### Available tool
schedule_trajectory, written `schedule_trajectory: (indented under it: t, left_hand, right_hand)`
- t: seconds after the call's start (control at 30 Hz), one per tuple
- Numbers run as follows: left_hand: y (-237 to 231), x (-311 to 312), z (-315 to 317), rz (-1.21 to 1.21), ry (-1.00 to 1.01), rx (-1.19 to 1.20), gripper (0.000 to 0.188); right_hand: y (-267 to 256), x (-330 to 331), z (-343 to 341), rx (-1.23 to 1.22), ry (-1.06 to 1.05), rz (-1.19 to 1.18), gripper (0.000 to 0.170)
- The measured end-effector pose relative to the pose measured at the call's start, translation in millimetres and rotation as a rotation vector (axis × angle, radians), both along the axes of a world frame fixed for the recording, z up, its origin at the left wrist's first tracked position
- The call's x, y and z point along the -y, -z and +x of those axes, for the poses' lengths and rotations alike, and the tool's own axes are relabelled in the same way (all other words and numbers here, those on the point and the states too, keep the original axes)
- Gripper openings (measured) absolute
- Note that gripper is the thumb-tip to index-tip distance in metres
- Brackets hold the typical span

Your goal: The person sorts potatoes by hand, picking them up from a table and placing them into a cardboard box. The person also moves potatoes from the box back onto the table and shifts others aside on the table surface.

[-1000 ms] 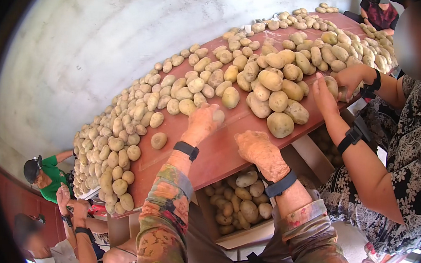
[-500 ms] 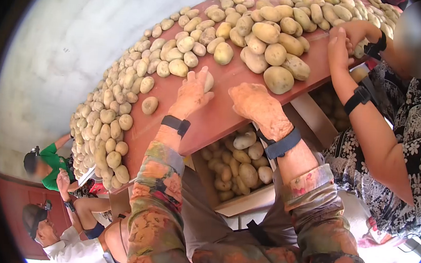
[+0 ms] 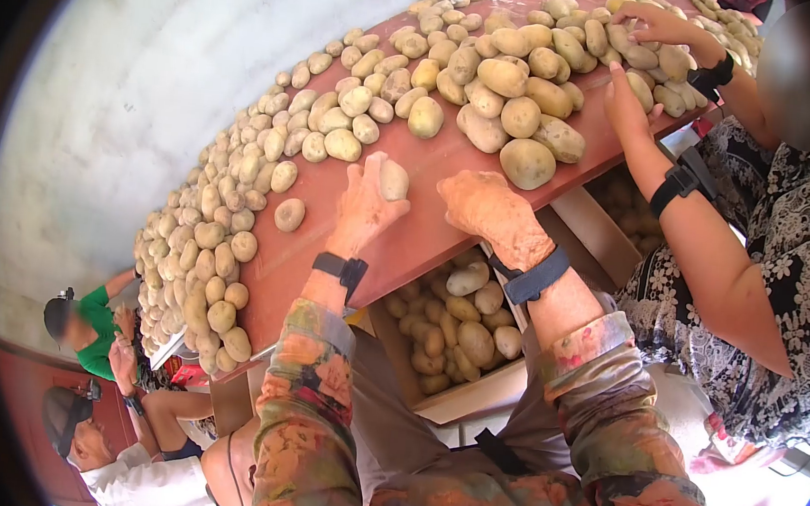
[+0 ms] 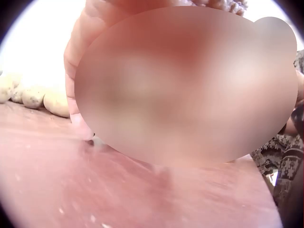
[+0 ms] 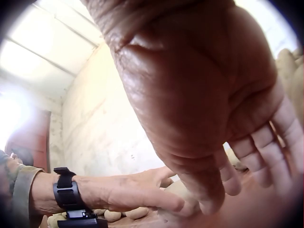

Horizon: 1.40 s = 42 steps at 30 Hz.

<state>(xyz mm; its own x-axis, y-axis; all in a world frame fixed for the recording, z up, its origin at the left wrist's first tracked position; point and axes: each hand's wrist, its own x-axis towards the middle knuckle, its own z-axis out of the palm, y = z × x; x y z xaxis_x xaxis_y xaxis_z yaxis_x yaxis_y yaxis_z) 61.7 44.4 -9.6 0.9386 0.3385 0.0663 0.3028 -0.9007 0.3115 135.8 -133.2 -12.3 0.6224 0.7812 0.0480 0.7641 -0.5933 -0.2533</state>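
My left hand (image 3: 363,210) grips a pale potato (image 3: 393,181) over the red tabletop, its fingers and thumb round the sides. The right wrist view also catches this potato (image 5: 183,192), partly hidden behind my right thumb. My right hand (image 3: 496,213) hovers near the table's front edge, to the right of the held potato. Seen from its wrist, the fingers (image 5: 259,156) hang down loosely with nothing between them. A single potato (image 3: 289,214) lies left of my left hand. Most of the left wrist view is blurred over.
Potatoes in a heap (image 3: 523,82) and a long spread (image 3: 223,210) cover much of the red table (image 3: 425,240). Below its edge stands an open box (image 3: 469,406) of potatoes. At my right, another person's arms (image 3: 719,249) reach over the heap; more people sit at the left.
The view has tilted downward. My left hand's fingers, spread beside the potato half a second ago, now wrap it. The neighbour's hands have moved over the heap.
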Motion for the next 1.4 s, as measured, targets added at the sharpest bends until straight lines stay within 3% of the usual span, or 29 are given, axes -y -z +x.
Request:
schedule_trajectory:
  t: [0.2,0.27,0.43,0.5,0.57,0.7,0.77,0.83,1.07,1.17,1.27,1.33,1.4]
  left_hand:
    - [2.3,36.2,-33.8,-0.250,-0.003,0.173,0.080]
    - [10.3,47.6,-50.8,-0.492,0.060,0.257,0.078]
    - [15.3,84.3,-97.3,-0.788,0.084,0.163,0.075]
    - [9.1,96.0,-113.3,-1.223,0.021,0.006,0.067]
    - [34.1,96.2,-122.4,-1.497,-0.072,-0.101,0.066]
    - [87.1,89.1,-126.7,-1.717,-0.240,-0.154,0.068]
    - [109.0,80.8,-119.8,-1.742,-0.258,-0.142,0.064]
    - [118.5,76.2,-112.1,-1.826,-0.394,-0.108,0.047]
    - [157.2,72.3,-88.2,-1.876,-0.540,0.133,0.037]
    - [160.1,73.0,-85.9,-1.846,-0.464,0.214,0.032]
    - [137.7,76.1,-84.8,-1.709,-0.415,0.130,0.032]
    - [121.5,77.8,-84.6,-1.582,-0.233,-0.109,0.048]
    - [104.4,81.5,-82.5,-1.549,-0.160,-0.134,0.045]
  right_hand:
    - [1.1,-0.7,-0.2,0.004,0.037,0.007,0.018]
    - [4.2,1.0,1.6,0.009,0.020,0.032,0.018]
    - [0.8,2.2,3.3,-0.013,0.007,0.048,0.016]
    - [-3.0,1.5,2.2,-0.028,0.007,-0.002,0.017]
    - [-0.2,4.0,0.9,-0.011,-0.010,0.023,0.018]
    - [15.2,2.6,3.0,0.007,-0.007,0.063,0.017]
    - [10.2,1.6,4.0,-0.021,0.003,0.038,0.016]
    - [3.7,2.2,3.6,-0.052,0.008,0.010,0.016]
    - [-4.7,1.1,3.6,-0.103,0.013,-0.059,0.019]
    - [-6.9,1.3,4.7,-0.144,0.012,-0.070,0.020]
    - [-1.9,0.4,4.4,-0.144,-0.003,-0.056,0.020]
    - [-3.6,0.9,3.4,-0.131,-0.011,-0.037,0.020]
    - [-6.2,1.3,2.4,-0.156,0.014,-0.065,0.019]
